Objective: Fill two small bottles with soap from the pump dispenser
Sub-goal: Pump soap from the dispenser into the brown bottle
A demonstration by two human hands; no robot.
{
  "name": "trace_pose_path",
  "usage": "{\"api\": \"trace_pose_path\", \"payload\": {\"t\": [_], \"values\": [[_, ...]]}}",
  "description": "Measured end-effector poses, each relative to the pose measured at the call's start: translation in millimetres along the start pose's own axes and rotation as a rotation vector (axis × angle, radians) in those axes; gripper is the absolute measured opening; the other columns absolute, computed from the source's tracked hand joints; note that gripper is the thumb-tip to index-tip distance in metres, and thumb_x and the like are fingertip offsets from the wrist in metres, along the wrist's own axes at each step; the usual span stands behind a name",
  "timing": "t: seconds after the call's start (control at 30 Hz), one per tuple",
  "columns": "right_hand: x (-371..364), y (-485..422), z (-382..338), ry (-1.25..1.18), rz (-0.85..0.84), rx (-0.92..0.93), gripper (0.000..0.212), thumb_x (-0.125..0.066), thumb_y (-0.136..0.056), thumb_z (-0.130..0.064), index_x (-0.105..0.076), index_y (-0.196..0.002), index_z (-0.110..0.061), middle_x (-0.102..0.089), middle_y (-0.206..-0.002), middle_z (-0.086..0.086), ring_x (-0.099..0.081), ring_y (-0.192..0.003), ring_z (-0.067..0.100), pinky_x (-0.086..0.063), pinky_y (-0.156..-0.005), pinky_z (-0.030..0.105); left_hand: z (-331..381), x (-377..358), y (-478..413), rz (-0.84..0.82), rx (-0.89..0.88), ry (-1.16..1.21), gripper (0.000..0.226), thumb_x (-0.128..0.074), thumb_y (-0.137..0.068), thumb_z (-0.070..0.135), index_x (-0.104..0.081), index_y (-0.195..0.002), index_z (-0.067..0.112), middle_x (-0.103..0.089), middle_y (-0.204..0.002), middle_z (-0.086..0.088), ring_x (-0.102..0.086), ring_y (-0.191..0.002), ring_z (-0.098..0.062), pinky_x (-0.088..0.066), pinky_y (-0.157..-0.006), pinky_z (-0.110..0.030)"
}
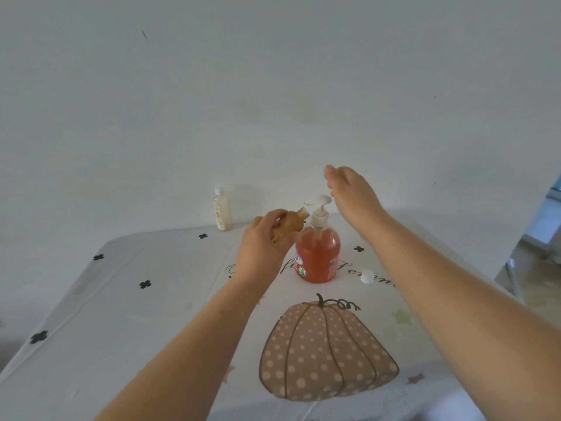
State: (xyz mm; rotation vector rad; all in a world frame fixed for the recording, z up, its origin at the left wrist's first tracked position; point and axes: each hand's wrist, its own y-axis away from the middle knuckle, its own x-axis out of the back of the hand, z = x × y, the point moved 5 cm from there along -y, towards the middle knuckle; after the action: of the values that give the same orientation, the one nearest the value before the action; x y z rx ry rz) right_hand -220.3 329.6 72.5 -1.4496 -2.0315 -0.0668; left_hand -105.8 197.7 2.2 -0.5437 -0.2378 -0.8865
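A pump dispenser [317,255] of orange soap with a white pump head stands on the table. My left hand [261,247] grips a small amber bottle [291,225], uncapped and tilted, its mouth just under the pump's spout. My right hand [352,192] hovers above and to the right of the pump head, fingers relaxed, holding nothing. A second small bottle [222,209], pale yellow with a white cap on, stands upright at the table's far edge, left of the dispenser.
A loose white cap [367,276] lies on the tablecloth [151,299] to the right of the dispenser. The cloth bears a large pumpkin print near me. A white wall rises right behind the table; a doorway opens at far right.
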Motion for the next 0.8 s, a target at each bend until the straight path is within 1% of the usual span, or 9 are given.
{"api": "trace_pose_path", "payload": {"t": [0.1, 0.2, 0.33, 0.4, 0.5, 0.6, 0.67, 0.73, 0.8], "values": [[-7.4, -14.7, -3.1, 0.086, -0.035, 0.029, 0.033, -0.047, -0.105, -0.031, -0.067, -0.109, -0.005, -0.069, -0.103, 0.010, -0.064, -0.096, 0.029, -0.039, -0.070, 0.032, 3.4, -1.5, -2.3, 0.013, -0.013, 0.026, 0.032, -0.068, -0.090, 0.026, -0.061, -0.120, 0.028, -0.053, -0.106, 0.005, -0.057, -0.101, -0.015, -0.040, -0.078, -0.016], [-13.5, -23.3, -5.6, 0.146, -0.084, 0.053, 0.027, -0.050, -0.105, -0.028, -0.071, -0.112, -0.011, -0.071, -0.107, 0.002, -0.066, -0.095, 0.021, -0.045, -0.074, 0.029, 2.8, -3.7, -5.3, 0.012, -0.010, 0.076, 0.032, -0.068, -0.090, 0.026, -0.060, -0.120, 0.031, -0.053, -0.108, 0.007, -0.059, -0.104, -0.015, -0.041, -0.081, -0.019], [-23.1, -29.1, -1.0, 0.127, -0.148, 0.029, 0.024, -0.048, -0.103, -0.019, -0.070, -0.109, -0.015, -0.072, -0.107, -0.001, -0.063, -0.081, 0.016, -0.048, -0.069, 0.025, 2.2, -5.4, -6.9, 0.007, 0.009, 0.090, 0.040, -0.067, -0.090, 0.031, -0.057, -0.129, 0.033, -0.053, -0.117, 0.007, -0.057, -0.106, -0.010, -0.039, -0.077, -0.013], [-30.0, -30.0, 2.4, 0.081, -0.170, -0.015, 0.025, -0.046, -0.103, -0.017, -0.070, -0.108, -0.016, -0.074, -0.107, 0.000, -0.059, -0.071, 0.017, -0.049, -0.068, 0.027, 0.6, -3.1, -9.3, 0.019, 0.020, 0.103, 0.043, -0.068, -0.090, 0.030, -0.056, -0.131, 0.034, -0.054, -0.118, 0.008, -0.058, -0.104, -0.005, -0.039, -0.075, -0.012], [-36.2, -32.4, 4.1, 0.067, -0.163, -0.045, 0.029, -0.042, -0.104, -0.015, -0.071, -0.106, -0.015, -0.074, -0.108, 0.005, -0.056, -0.063, 0.010, -0.044, -0.060, 0.024, -1.8, 2.7, -13.5, -0.005, 0.035, 0.151, 0.049, -0.070, -0.088, 0.021, -0.055, -0.133, 0.035, -0.065, -0.116, 0.011, -0.062, -0.094, 0.007, -0.045, -0.073, -0.009], [-37.6, -32.6, 1.6, 0.101, -0.188, -0.068, 0.031, -0.041, -0.103, -0.009, -0.071, -0.106, -0.015, -0.071, -0.112, 0.006, -0.061, -0.069, 0.009, -0.045, -0.060, 0.023, -7.3, 11.1, -18.9, -0.052, 0.073, 0.166, 0.059, -0.062, -0.083, 0.000, -0.054, -0.132, 0.030, -0.065, -0.105, 0.017, -0.062, -0.076, 0.010, -0.046, -0.062, -0.006], [-39.0, -32.9, -0.8, 0.169, -0.228, -0.071, 0.031, -0.042, -0.101, -0.003, -0.070, -0.109, -0.014, -0.068, -0.121, 0.007, -0.068, -0.086, 0.019, -0.047, -0.070, 0.027, -12.2, 19.4, -22.8, -0.058, 0.087, 0.138, 0.057, -0.064, -0.079, -0.004, -0.056, -0.127, 0.026, -0.063, -0.108, 0.011, -0.062, -0.080, 0.002, -0.047, -0.061, -0.008], [-39.3, -33.5, -3.2, 0.209, -0.234, -0.103, 0.033, -0.042, -0.101, -0.002, -0.071, -0.116, -0.011, -0.065, -0.123, 0.008, -0.068, -0.101, 0.028, -0.045, -0.072, 0.029, -18.4, 26.5, -26.6, -0.070, 0.113, 0.216, 0.051, -0.067, -0.077, -0.009, -0.058, -0.119, 0.019, -0.065, -0.108, 0.002, -0.062, -0.081, -0.006, -0.046, -0.060, -0.007], [-39.2, -35.5, -5.1, 0.216, -0.231, -0.148, 0.034, -0.042, -0.102, -0.003, -0.070, -0.119, -0.010, -0.065, -0.110, 0.007, -0.063, -0.093, 0.026, -0.043, -0.070, 0.030, -23.2, 32.2, -29.2, -0.105, 0.137, 0.386, 0.046, -0.068, -0.075, -0.015, -0.061, -0.111, 0.012, -0.066, -0.097, -0.002, -0.062, -0.072, -0.005, -0.046, -0.061, -0.011]]}}
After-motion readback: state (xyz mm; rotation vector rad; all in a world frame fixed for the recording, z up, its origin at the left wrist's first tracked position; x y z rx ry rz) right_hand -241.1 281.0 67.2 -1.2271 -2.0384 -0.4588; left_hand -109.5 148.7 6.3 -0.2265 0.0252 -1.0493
